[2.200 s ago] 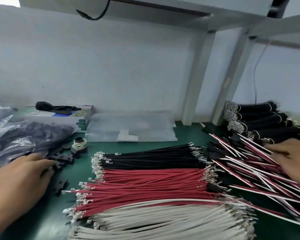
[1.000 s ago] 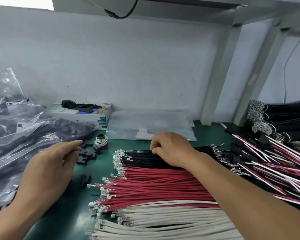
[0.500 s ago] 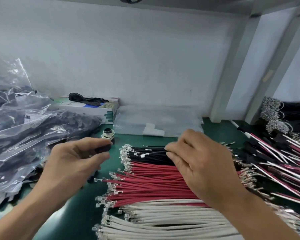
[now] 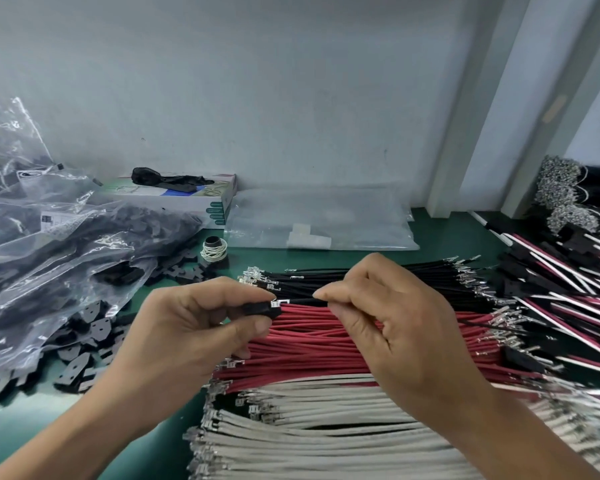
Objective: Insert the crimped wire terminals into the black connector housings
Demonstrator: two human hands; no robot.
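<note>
My left hand point(image 4: 187, 327) pinches a small black connector housing point(image 4: 258, 310) between thumb and fingers. A black wire point(image 4: 300, 301) is pinched in my right hand point(image 4: 392, 327), and its metal terminal point(image 4: 280, 302) sits at the housing's right opening. Both hands hover over three stacked rows of loose wires on the green mat: black wires point(image 4: 426, 275) at the back, red wires point(image 4: 312, 344) in the middle, white wires point(image 4: 309, 431) nearest me. Loose black housings point(image 4: 84, 341) lie to the left.
Clear plastic bags of black housings point(image 4: 49, 244) pile up at the left. A box point(image 4: 187, 199) and a flat clear bag point(image 4: 319, 220) lie against the back wall, with a small spool point(image 4: 215, 249) in front. Finished red-white-black assemblies point(image 4: 568, 289) and bundled black wires point(image 4: 582, 195) fill the right.
My right hand left the finished pile, picked a black wire from the back row and brought it to the housing. My left hand lifted a housing from the left pile toward the middle.
</note>
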